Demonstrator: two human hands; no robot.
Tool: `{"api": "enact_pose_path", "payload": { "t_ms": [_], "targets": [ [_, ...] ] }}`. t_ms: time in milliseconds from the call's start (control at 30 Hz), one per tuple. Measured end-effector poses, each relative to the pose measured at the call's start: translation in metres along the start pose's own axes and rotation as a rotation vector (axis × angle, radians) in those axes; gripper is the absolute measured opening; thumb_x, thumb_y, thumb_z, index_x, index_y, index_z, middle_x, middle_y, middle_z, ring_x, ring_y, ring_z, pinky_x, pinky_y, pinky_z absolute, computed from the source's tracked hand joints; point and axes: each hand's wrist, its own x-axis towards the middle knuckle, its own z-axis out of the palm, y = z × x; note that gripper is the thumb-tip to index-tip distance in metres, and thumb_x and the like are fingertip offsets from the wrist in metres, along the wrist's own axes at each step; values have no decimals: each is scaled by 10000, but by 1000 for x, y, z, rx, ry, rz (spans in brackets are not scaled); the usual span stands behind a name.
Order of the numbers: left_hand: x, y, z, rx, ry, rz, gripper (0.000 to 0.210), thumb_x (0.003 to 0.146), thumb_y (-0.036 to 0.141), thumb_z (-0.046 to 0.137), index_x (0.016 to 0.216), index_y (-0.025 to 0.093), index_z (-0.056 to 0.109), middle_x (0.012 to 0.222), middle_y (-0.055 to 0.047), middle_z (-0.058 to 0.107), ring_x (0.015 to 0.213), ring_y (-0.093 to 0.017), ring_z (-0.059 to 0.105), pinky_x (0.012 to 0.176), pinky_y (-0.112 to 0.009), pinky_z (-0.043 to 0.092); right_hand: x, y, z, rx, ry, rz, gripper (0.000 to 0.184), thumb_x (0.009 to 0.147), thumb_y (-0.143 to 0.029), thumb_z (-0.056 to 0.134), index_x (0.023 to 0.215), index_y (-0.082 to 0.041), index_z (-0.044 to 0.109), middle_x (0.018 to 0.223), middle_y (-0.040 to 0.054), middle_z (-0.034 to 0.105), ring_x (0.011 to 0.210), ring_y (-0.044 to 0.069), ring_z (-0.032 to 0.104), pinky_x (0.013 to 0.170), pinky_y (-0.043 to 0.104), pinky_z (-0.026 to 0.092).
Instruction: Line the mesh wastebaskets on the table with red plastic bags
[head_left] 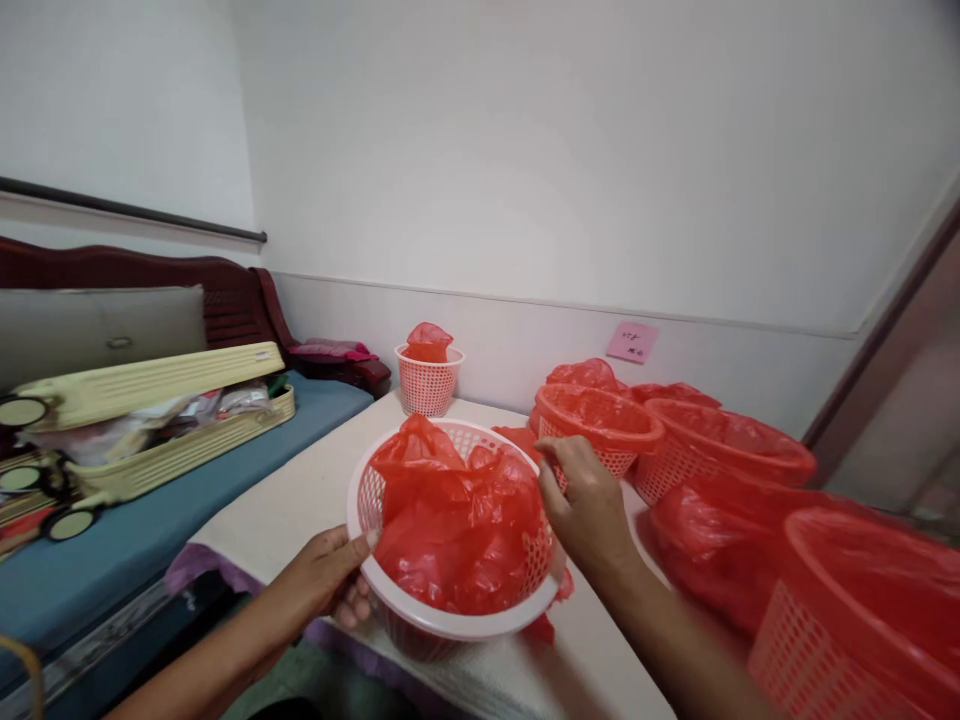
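A white plastic mesh basket sits tilted toward me at the table's near edge, with a red plastic bag bunched inside it. My left hand grips the basket's near left rim, thumb on top. My right hand is at the far right rim, fingers pinching the edge of the red bag there.
Several baskets lined with red bags crowd the right side of the cream-covered table. A small basket with a red bag stands at the back by the wall. An open cream suitcase lies on the blue bed at left. A pink note is stuck on the wall.
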Motion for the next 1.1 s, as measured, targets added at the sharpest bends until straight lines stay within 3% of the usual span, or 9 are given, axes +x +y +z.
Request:
{"api": "enact_pose_path", "payload": {
  "t_ms": [100, 200, 267, 333, 400, 567, 767, 933, 1100],
  "targets": [
    [2, -1, 4, -24, 27, 2, 528, 691, 680, 647, 790, 181, 505, 484, 50, 598, 461, -144, 627, 414, -197, 439, 1, -26, 6, 69, -141, -108, 362, 886, -276, 496, 1232, -173, 517, 1182, 131, 602, 1124, 248, 531, 984, 407, 397],
    [3, -1, 7, -43, 33, 16, 542, 657, 697, 660, 764, 189, 503, 468, 50, 589, 442, -149, 614, 401, -205, 428, -9, -46, 21, 116, -549, -93, 609, 822, -381, 609, 1371, -199, 418, 1293, 135, 581, 1153, 283, 540, 958, 414, 410],
    [3, -2, 6, -57, 17, 21, 552, 642, 707, 665, 768, 193, 508, 467, 47, 593, 436, -149, 609, 395, -206, 425, -20, -51, 31, 143, -797, -78, 465, 815, -410, 607, 1232, -211, 547, 1146, 108, 665, 994, 265, 618, 816, 355, 449],
    [2, -3, 5, -61, 3, 17, 560, 631, 707, 674, 781, 190, 520, 477, 39, 610, 439, -146, 608, 397, -204, 428, -30, -53, 35, 146, -915, -90, 269, 835, -413, 576, 1000, -209, 631, 972, 70, 699, 832, 219, 632, 689, 296, 416],
    [2, -5, 2, -64, -2, 12, 571, 621, 704, 686, 800, 184, 533, 480, 30, 625, 436, -139, 604, 400, -199, 433, -35, -55, 33, 118, -919, -121, 210, 853, -395, 552, 867, -201, 631, 887, 51, 693, 753, 182, 605, 631, 271, 364],
    [3, -8, 2, -92, 36, 29, 576, 621, 709, 682, 808, 185, 538, 453, 30, 622, 410, -127, 585, 395, -191, 434, -30, -65, 15, 57, -905, -178, 257, 897, -360, 487, 789, -179, 634, 792, 51, 679, 644, 141, 524, 559, 260, 292],
    [2, -11, 7, -109, 7, 30, 532, 669, 679, 672, 818, 188, 530, 458, 26, 629, 407, -127, 592, 389, -184, 433, -23, -58, 15, 150, -1037, -110, 384, 951, -359, 346, 816, -174, 654, 798, 65, 673, 678, 149, 561, 632, 255, 382],
    [1, -12, 6, -116, 43, 31, 518, 653, 653, 700, 792, 183, 530, 454, 29, 615, 413, -132, 600, 377, -183, 426, -15, -31, 36, -195, -772, -42, 379, 874, -235, 408, 1220, -189, 557, 1161, 153, 578, 885, 240, 597, 741, 345, 432],
    [-1, -12, 8, -120, 69, 13, 571, 583, 684, 725, 772, 193, 503, 435, 37, 608, 391, -135, 588, 363, -189, 425, -18, -25, 42, -310, -804, -5, 292, 849, -179, 409, 1022, -139, 642, 1059, 181, 592, 817, 258, 599, 724, 384, 449]
  ]
}}
